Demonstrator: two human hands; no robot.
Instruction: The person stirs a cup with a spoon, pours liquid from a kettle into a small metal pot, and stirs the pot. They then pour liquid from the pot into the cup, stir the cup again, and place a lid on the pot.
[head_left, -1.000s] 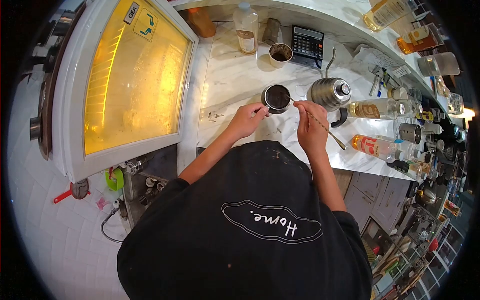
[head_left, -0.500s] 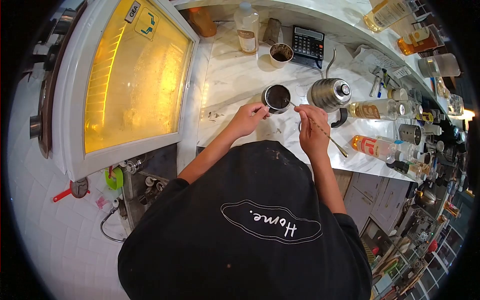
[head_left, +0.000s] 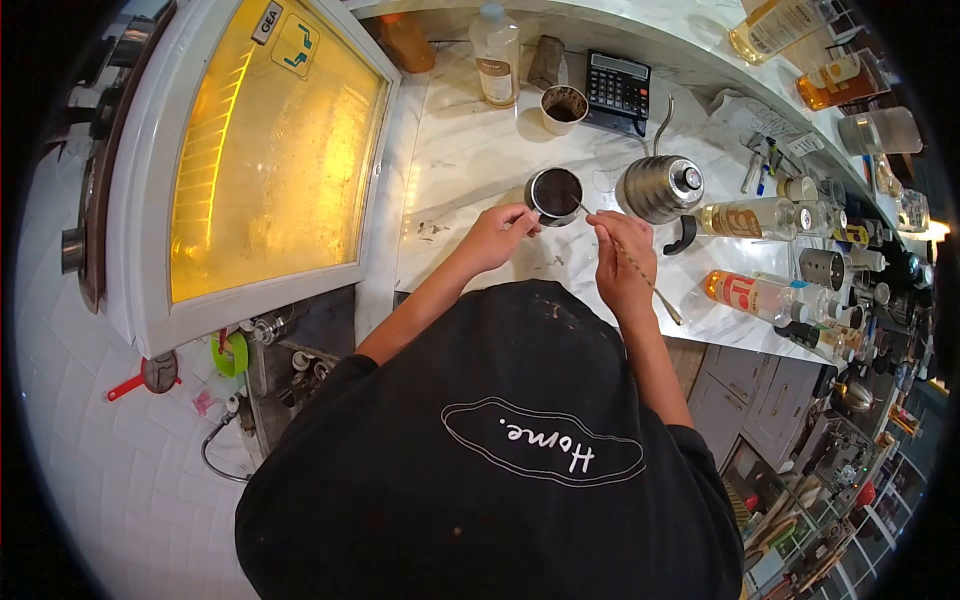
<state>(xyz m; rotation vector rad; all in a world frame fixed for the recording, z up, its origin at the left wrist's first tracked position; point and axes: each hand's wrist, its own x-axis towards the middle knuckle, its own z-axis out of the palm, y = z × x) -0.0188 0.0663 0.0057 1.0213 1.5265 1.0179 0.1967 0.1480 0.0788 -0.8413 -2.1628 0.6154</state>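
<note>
- Worktop (head_left: 460,150): one, pale and marbled. The metal cup sits on or just above it, between its near and far edges; contact is hidden.
- Glass-doored cabinet (head_left: 285,170): one, beyond the worktop's left edge, glowing yellow.
- Bottles: four plain to count on the worktop. An orange bottle (head_left: 405,45) and a clear bottle (head_left: 496,60) are towards its far left corner; a brown-labelled bottle (head_left: 740,218) and a red-labelled bottle (head_left: 738,291) are towards its right edge. Those crowded behind are too overlapped to count.
- Kettle (head_left: 652,190): one, metal, right of the cup.
- Hands: two, both closed. The left hand (head_left: 495,238) pinches the cup's near side; the right hand (head_left: 626,260) grips the spoon and has just shifted slightly.
- Calculator (head_left: 616,84): one, near the far edge.
- Cups: two. The paper cup (head_left: 564,106), with dark residue inside, stands beside the calculator; the metal cup (head_left: 556,222) holds dark contents (head_left: 552,190) and has barely moved.
- Dark block (head_left: 546,62): one, between the clear bottle and the calculator.
- Spoon (head_left: 676,317): one, long and twisted. Its outer end has just swung towards the near edge, while its inner end remains at the cup's contents; I judge that a change of angle, with the spoon still working there.
</note>
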